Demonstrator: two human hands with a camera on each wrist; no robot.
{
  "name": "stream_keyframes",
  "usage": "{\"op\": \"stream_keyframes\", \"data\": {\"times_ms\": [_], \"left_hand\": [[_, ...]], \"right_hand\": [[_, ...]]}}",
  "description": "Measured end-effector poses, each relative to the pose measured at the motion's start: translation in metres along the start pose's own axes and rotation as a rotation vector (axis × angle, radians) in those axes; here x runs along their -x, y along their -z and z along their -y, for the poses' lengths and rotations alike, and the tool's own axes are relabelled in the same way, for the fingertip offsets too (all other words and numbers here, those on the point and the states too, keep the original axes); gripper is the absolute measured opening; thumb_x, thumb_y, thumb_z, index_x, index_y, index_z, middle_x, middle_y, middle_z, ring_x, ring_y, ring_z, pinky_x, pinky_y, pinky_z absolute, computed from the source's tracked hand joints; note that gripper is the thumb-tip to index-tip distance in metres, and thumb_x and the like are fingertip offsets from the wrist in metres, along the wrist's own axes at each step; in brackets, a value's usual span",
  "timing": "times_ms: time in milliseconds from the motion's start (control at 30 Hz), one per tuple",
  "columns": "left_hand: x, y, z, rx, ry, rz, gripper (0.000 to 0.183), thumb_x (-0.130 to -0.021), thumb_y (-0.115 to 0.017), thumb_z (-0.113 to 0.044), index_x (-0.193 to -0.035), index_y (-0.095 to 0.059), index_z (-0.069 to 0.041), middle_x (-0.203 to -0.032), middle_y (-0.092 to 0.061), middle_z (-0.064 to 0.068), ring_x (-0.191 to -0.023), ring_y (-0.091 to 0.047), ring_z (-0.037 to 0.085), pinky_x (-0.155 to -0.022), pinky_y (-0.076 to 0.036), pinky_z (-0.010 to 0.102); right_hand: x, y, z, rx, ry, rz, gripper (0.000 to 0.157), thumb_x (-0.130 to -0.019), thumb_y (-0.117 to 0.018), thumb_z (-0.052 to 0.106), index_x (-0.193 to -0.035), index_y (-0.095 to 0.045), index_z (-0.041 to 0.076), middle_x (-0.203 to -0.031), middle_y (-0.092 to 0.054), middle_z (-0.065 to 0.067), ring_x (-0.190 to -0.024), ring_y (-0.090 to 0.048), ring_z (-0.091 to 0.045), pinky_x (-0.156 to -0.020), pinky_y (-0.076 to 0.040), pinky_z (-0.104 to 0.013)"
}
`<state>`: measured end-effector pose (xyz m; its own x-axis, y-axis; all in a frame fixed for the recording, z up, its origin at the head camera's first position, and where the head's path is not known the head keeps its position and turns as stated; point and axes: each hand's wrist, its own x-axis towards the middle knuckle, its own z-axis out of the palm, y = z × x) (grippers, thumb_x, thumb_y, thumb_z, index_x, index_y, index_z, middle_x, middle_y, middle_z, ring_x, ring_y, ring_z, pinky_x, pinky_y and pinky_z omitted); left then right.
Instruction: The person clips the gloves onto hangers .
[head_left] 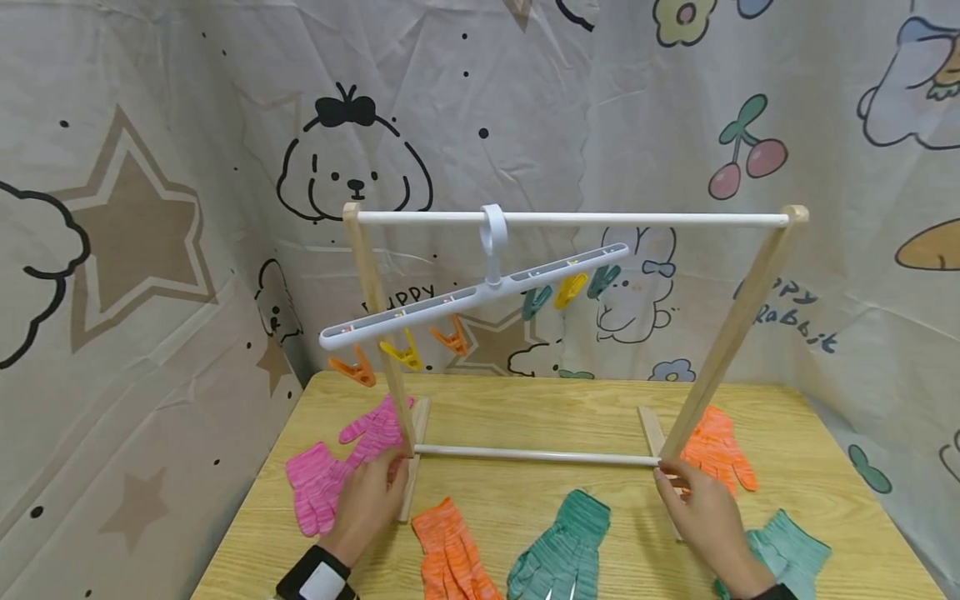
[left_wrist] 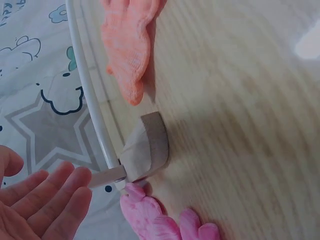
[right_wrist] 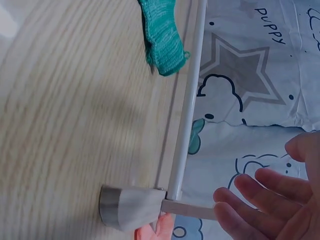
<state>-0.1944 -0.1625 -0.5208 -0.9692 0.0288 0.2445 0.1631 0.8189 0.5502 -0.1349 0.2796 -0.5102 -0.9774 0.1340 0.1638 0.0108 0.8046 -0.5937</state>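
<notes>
A wooden drying rack [head_left: 735, 333] with white crossbars stands on the table. From its top bar hangs a pale blue clip hanger [head_left: 442, 302], tilted lower at its left end, carrying orange, yellow and teal clothespins [head_left: 402, 352]. My left hand [head_left: 372, 496] is at the foot of the left post, and my right hand [head_left: 701, 508] at the right one. Both wrist views show loosely bent fingers beside the posts, gripping nothing; whether they touch the wood cannot be told. Pink gloves [head_left: 318, 487] lie near the left hand, an orange glove [head_left: 716, 450] beyond the right.
At the table's front lie another orange glove [head_left: 453, 554] and a teal glove [head_left: 566, 550]. A second teal glove [head_left: 791, 554] is partly behind the right wrist. Printed curtain cloth [head_left: 150, 417] surrounds the wooden table [head_left: 525, 417] at the back and sides.
</notes>
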Motion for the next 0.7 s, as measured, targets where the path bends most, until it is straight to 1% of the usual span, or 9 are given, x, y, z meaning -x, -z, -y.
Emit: {"op": "stream_keyframes", "data": {"times_ms": [67, 133, 300, 367, 433, 567, 700], "left_hand": [[0.003, 0.000, 0.000, 0.009, -0.006, 0.005, 0.024, -0.099, -0.061, -0.016, -0.119, -0.071, -0.007, -0.095, -0.078, 0.011, -0.078, -0.073, 0.019, -0.066, -0.057, 0.037], [0.006, 0.001, 0.001, 0.019, 0.006, 0.015, 0.026, -0.098, -0.061, -0.015, -0.121, -0.070, -0.008, -0.095, -0.078, 0.011, -0.075, -0.072, 0.016, -0.062, -0.056, 0.034], [0.014, 0.002, 0.004, 0.024, 0.026, 0.038, 0.030, -0.097, -0.062, -0.014, -0.125, -0.067, -0.008, -0.101, -0.077, 0.012, -0.072, -0.071, 0.013, -0.060, -0.055, 0.031], [0.016, 0.002, 0.003, 0.020, 0.034, 0.056, 0.031, -0.097, -0.062, -0.015, -0.127, -0.066, -0.008, -0.104, -0.077, 0.012, -0.071, -0.070, 0.011, -0.057, -0.053, 0.028], [0.018, 0.001, 0.002, 0.014, 0.046, 0.073, 0.032, -0.097, -0.062, -0.015, -0.128, -0.065, -0.009, -0.105, -0.077, 0.010, -0.068, -0.067, 0.008, -0.053, -0.049, 0.025], [0.021, -0.001, -0.001, 0.000, 0.061, 0.098, 0.032, -0.096, -0.063, -0.017, -0.128, -0.065, -0.010, -0.100, -0.076, 0.007, -0.063, -0.060, 0.003, -0.050, -0.044, 0.022], [0.023, -0.004, -0.002, -0.012, 0.066, 0.101, 0.033, -0.095, -0.066, -0.019, -0.127, -0.066, -0.010, -0.094, -0.074, 0.002, -0.062, -0.057, 0.002, -0.051, -0.043, 0.023]], "right_hand": [[0.001, -0.002, 0.002, -0.006, -0.006, 0.009, 0.039, -0.103, -0.058, 0.033, -0.123, -0.068, 0.001, -0.115, -0.074, -0.020, -0.096, -0.074, -0.032, -0.072, -0.062, -0.040], [0.002, -0.007, 0.004, -0.010, -0.019, 0.028, 0.038, -0.102, -0.059, 0.032, -0.124, -0.068, 0.002, -0.116, -0.074, -0.019, -0.098, -0.074, -0.031, -0.073, -0.062, -0.039], [0.007, -0.024, 0.011, -0.005, -0.021, 0.065, 0.033, -0.101, -0.061, 0.030, -0.122, -0.070, 0.005, -0.116, -0.075, -0.013, -0.097, -0.074, -0.026, -0.074, -0.061, -0.036], [0.009, -0.030, 0.014, 0.004, -0.017, 0.073, 0.031, -0.100, -0.063, 0.029, -0.120, -0.071, 0.006, -0.113, -0.076, -0.011, -0.095, -0.074, -0.024, -0.073, -0.061, -0.035], [0.011, -0.034, 0.017, 0.013, -0.018, 0.080, 0.030, -0.099, -0.064, 0.029, -0.118, -0.072, 0.008, -0.111, -0.077, -0.009, -0.094, -0.074, -0.023, -0.073, -0.061, -0.035], [0.014, -0.038, 0.023, 0.022, -0.023, 0.089, 0.028, -0.098, -0.066, 0.030, -0.116, -0.073, 0.010, -0.110, -0.077, -0.006, -0.094, -0.073, -0.022, -0.073, -0.060, -0.035], [0.016, -0.041, 0.030, 0.008, -0.018, 0.095, 0.027, -0.097, -0.067, 0.029, -0.115, -0.073, 0.009, -0.110, -0.077, -0.006, -0.095, -0.073, -0.023, -0.073, -0.061, -0.036]]}}
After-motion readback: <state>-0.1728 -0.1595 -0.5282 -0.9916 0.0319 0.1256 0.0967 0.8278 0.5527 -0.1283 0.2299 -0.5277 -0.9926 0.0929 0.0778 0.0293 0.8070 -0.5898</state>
